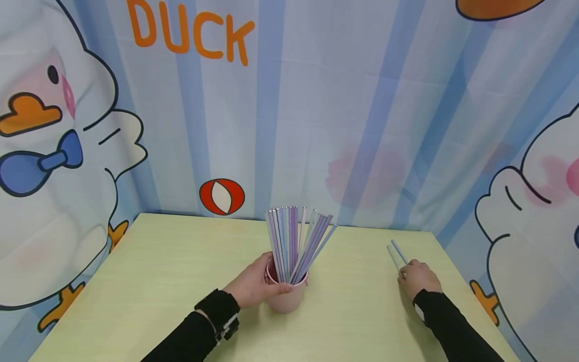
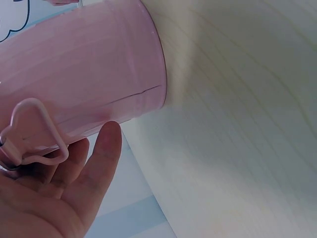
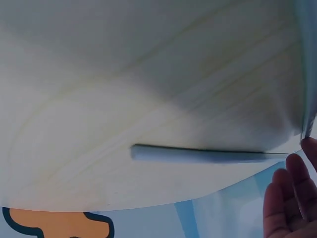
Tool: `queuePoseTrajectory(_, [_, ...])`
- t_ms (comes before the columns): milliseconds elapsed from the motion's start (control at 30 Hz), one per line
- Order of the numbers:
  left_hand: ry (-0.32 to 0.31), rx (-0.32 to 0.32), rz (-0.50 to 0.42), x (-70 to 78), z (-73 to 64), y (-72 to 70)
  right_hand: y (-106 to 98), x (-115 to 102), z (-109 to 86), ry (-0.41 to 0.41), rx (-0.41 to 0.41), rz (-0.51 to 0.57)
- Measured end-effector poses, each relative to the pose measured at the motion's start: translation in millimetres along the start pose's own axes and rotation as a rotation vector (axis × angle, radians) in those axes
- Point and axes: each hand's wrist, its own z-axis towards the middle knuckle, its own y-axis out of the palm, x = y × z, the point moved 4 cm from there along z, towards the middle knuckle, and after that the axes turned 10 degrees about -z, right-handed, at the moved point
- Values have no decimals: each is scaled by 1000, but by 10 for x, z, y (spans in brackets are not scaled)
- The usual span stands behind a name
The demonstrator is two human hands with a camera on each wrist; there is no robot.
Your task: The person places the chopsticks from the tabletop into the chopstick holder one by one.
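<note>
My left hand grips the rim and side of a small pink bucket, thumb across the near side. Many drinking straws, purple, blue and pale, stand in it and fan out above the rim. In the left wrist view the bucket wall and its heart-shaped handle show close up. At the table's right, my right hand reaches over two straws; its fingertips pinch one straw at the right wrist view's edge. The other, bluish straw lies on the table beside the fingers.
The pale wooden table ends at a hanging curtain with blue stripes, the word DUCK and printed ducks. The curtain also runs along both sides of the table.
</note>
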Motion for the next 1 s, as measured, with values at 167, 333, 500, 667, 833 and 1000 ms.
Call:
queuePoseTrajectory(167, [1, 1, 4, 1, 2, 1, -6, -86, 23, 28, -36, 110])
queuePoseTrajectory(333, [0, 0, 5, 9, -3, 1, -3, -204, 54, 10, -34, 131])
queuePoseTrajectory(500, [-5, 1, 5, 17, -8, 3, 27, -306, 90, 15, -41, 173])
queuePoseTrajectory(667, [-8, 3, 4, 7, -6, 4, 61, -380, 128, -4, -69, 185])
queuePoseTrajectory(833, [-6, -3, -6, 8, -2, 11, -46, -481, 147, -43, -103, 187])
queuePoseTrajectory(1000, [-18, 8, -5, 5, -1, 5, -324, -608, 156, -31, -96, 313])
